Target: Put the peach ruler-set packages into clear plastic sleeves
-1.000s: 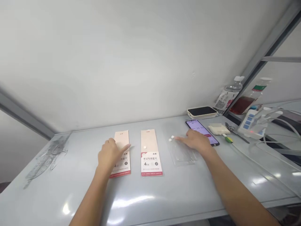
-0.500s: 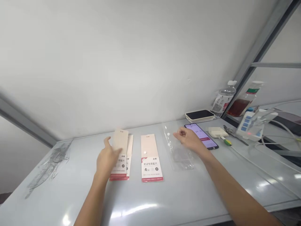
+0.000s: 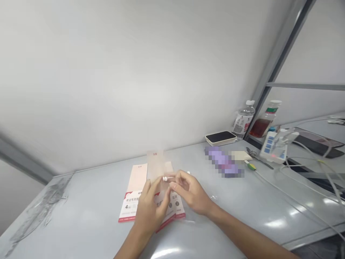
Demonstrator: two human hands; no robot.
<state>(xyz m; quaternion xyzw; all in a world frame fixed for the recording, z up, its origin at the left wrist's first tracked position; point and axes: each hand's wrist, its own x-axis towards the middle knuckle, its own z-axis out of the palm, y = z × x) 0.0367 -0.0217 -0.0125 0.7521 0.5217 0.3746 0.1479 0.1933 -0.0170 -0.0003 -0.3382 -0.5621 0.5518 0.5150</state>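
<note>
My left hand is wrapped round a pink-and-white ruler-set packet, held tilted above the table. A small white snap button shows at its fingertips. My right hand is closed in a pinch just beside that button; what lies between its fingers is too small to make out. Flat on the table to the left lies a second packet with a red bottom edge. A third packet lies partly hidden beneath both hands. Part of a clear plastic sleeve shows right of my right hand.
At the back right are a white-cased phone, a blurred purple-screened phone, a water bottle and a bottle of dark red liquid. A power strip with cables stands farther right. Crumpled clear plastic lies at the left.
My left hand has lifted a packet from the left pile and brought it right, over the middle packet. My right hand has come left from the clear sleeve to meet it. The view has shifted.
</note>
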